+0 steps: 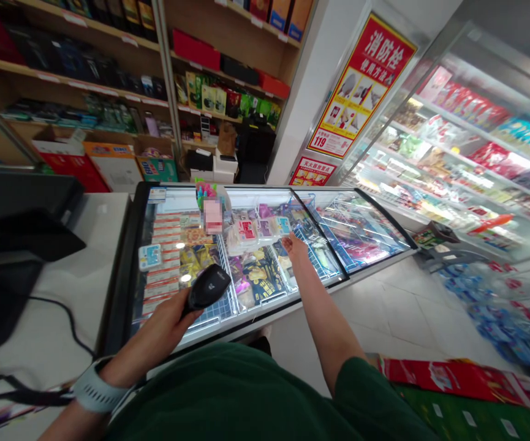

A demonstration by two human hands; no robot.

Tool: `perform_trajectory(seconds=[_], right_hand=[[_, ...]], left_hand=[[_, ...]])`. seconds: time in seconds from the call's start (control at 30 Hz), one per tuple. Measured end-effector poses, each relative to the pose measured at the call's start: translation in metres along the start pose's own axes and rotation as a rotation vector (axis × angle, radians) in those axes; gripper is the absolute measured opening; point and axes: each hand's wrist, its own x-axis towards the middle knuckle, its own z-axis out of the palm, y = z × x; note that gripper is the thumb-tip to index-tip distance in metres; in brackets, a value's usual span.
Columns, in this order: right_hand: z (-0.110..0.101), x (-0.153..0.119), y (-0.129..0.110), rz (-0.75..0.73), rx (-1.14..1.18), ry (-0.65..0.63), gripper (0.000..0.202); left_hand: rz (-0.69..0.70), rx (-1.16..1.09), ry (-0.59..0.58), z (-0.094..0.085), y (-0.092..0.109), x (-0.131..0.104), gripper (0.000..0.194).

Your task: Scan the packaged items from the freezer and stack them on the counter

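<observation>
My left hand (173, 318) is wrapped round the handle of a black barcode scanner (209, 286), its head over the glass top of a chest freezer (250, 320). My right hand (295, 247) reaches over the glass with its fingers curled in, by the near edge of a clear pack with a blue label (283, 226). What those fingers hold, if anything, is too small to make out. Beside that pack lie one with a purple label (265, 228) and one with a red label (247, 230). Another blue-labelled pack (149, 256) sits apart on the glass at the left.
A white counter (103, 245) with a dark monitor (26, 214) and cables adjoins the freezer at left. A bunch of colourful small items (206, 191) stands at the freezer's back edge. Shelves and a lit display cooler (453, 153) line the back and right. Red and green cartons (467, 392) stand at lower right.
</observation>
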Motion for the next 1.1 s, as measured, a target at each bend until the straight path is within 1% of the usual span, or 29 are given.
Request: perform_trajectory(seconds=[0.13, 0.23, 0.33, 0.43, 0.57, 0.63, 0.73, 0.8, 0.9, 1.0, 1.1], right_hand=[[0.005, 0.009, 0.003, 0.001, 0.011, 0.012, 0.029], [0.005, 0.010, 0.003, 0.007, 0.005, 0.009, 0.033], [0.002, 0.006, 0.006, 0.015, -0.011, 0.007, 0.038], [-0.005, 0.000, 0.012, 0.034, -0.040, 0.023, 0.039], [-0.020, -0.012, 0.031, 0.095, -0.109, 0.072, 0.036], [-0.026, -0.021, 0.046, 0.135, -0.160, 0.082, 0.034], [-0.028, -0.037, 0.074, 0.198, -0.256, 0.051, 0.029], [-0.022, -0.049, 0.094, 0.227, -0.332, 0.006, 0.026], [-0.005, -0.066, 0.122, 0.245, -0.462, -0.092, 0.023], [0.021, -0.080, 0.145, 0.221, -0.609, -0.200, 0.022], [0.053, -0.093, 0.161, 0.162, -0.764, -0.315, 0.022]], left_hand=[[0.001, -0.003, 0.015, -0.002, -0.002, 0.001, 0.038], [0.004, -0.001, 0.023, -0.003, -0.004, 0.001, 0.039], [0.000, 0.002, 0.025, -0.003, -0.005, 0.002, 0.039], [-0.006, 0.008, 0.026, -0.004, -0.006, 0.002, 0.039], [-0.011, 0.001, 0.018, -0.004, -0.007, 0.003, 0.038], [-0.017, -0.006, 0.018, -0.004, -0.007, 0.003, 0.037], [-0.021, -0.023, 0.021, -0.005, -0.009, 0.001, 0.037], [-0.030, -0.036, 0.028, -0.006, -0.011, -0.003, 0.040], [-0.056, -0.066, 0.053, -0.010, -0.014, -0.011, 0.042], [-0.093, -0.091, 0.076, -0.016, -0.018, -0.022, 0.042], [-0.151, -0.091, 0.102, -0.022, -0.026, -0.035, 0.043]])
